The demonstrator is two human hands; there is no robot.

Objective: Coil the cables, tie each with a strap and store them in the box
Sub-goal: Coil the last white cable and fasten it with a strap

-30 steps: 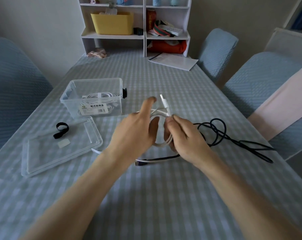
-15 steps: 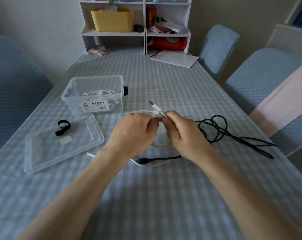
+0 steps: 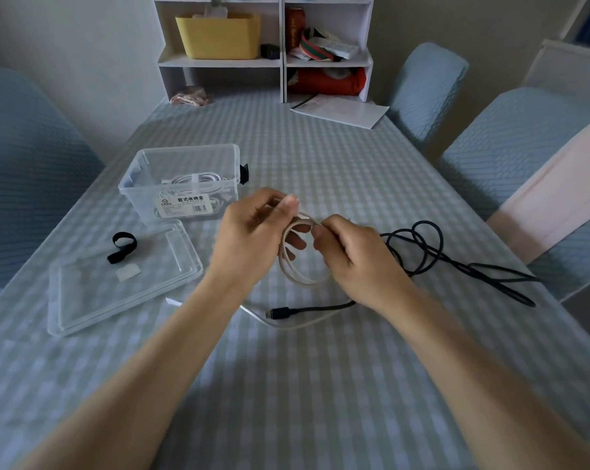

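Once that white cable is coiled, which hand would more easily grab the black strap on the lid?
Probably the left hand. The black strap lies on the clear lid on its side, with nothing between. The right hand would have to cross over, so it could keep pinching the white cable.

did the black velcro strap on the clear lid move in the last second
No. The looped black velcro strap lies at the same far corner of the clear plastic lid, beside the small white strap piece.
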